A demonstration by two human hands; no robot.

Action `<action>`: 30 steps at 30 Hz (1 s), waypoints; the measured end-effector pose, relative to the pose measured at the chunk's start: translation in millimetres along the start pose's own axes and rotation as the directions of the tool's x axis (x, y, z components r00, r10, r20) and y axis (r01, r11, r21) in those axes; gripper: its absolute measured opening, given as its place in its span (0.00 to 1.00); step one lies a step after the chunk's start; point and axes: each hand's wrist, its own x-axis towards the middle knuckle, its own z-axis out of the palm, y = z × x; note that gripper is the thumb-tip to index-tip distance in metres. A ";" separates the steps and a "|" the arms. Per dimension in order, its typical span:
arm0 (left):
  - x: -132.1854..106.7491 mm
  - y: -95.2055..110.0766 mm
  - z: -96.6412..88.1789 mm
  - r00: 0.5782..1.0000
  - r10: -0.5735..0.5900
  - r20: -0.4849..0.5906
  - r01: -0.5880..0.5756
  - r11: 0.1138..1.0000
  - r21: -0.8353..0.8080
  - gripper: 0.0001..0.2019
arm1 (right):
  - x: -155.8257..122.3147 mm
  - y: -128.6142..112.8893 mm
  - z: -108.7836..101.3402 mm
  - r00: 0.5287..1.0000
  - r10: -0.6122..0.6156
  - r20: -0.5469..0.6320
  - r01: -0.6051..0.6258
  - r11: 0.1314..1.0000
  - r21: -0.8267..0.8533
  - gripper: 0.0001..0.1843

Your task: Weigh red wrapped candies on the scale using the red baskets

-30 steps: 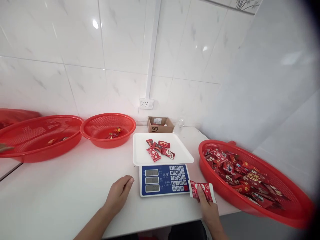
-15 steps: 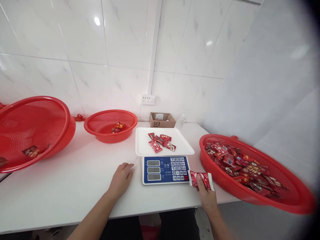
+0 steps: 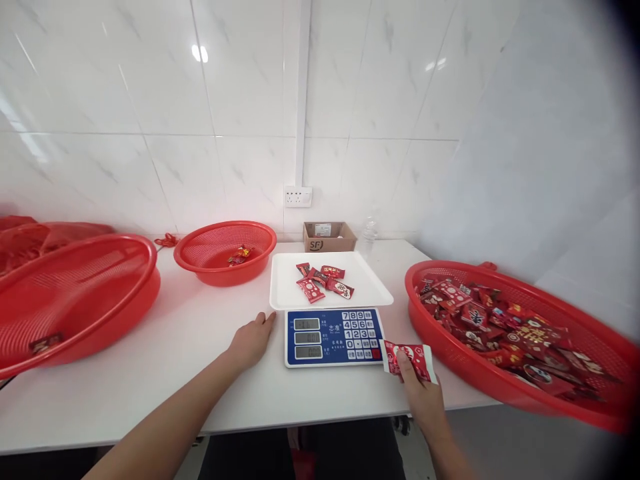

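Note:
My right hand (image 3: 423,397) grips a red and white candy packet (image 3: 419,362), thumb on top, at the scale's lower right corner. My left hand (image 3: 253,340) rests on the table left of the scale, holding nothing, fingers stretched toward the tray's near left corner. Between the hands stands a digital scale (image 3: 333,338) with a blue keypad panel and a white tray (image 3: 370,290). Several small red wrapped candies (image 3: 311,290) lie grouped on the tray. To the right, a large red basket (image 3: 417,303) holds many mixed red candy packets (image 3: 475,317).
Behind on the left, a smaller red basket (image 3: 200,270) contains a few packets. A larger red basket (image 3: 143,293) at far left holds a dark red packet (image 3: 45,342). A cardboard box (image 3: 330,238) and a clear plastic bottle (image 3: 369,233) stand by the wall.
My left hand has moved slightly forward, closer to the tray. My right hand keeps its packet. The far-left basket sits lower, and a hand at its left edge is out of view.

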 end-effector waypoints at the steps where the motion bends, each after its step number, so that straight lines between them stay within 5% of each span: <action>1: 1.0 0.4 -0.9 1.000 0.001 0.008 -0.001 1.000 0.012 0.25 | -0.2 -0.7 0.1 1.000 0.003 -0.001 -0.003 1.000 0.011 0.25; 11: 6.8 -11.5 -7.7 0.997 0.079 -0.007 -0.079 0.992 -0.095 0.21 | 3.9 10.0 -0.9 0.997 -0.074 0.035 0.073 0.997 0.039 0.24; 17: -23.3 -22.3 -6.0 0.989 0.140 -0.057 -0.150 0.951 -0.271 0.14 | 3.6 17.0 -1.4 0.998 -0.040 0.057 0.038 0.999 0.030 0.21; 24: -56.7 -23.9 5.6 0.987 0.068 -0.143 -0.120 0.909 -0.399 0.09 | -3.0 -1.6 -2.0 0.997 -0.058 0.060 0.056 0.997 0.045 0.21; 27: -64.2 -16.8 7.2 0.988 -0.002 -0.153 -0.081 0.842 -0.533 0.07 | -4.4 -6.7 -2.5 0.992 -0.105 0.069 0.101 0.993 0.058 0.22; 30: -72.4 -3.7 2.8 0.992 -0.086 -0.090 -0.007 0.685 -0.728 0.07 | -3.3 -4.8 -2.7 0.990 -0.122 0.071 0.119 0.992 0.052 0.23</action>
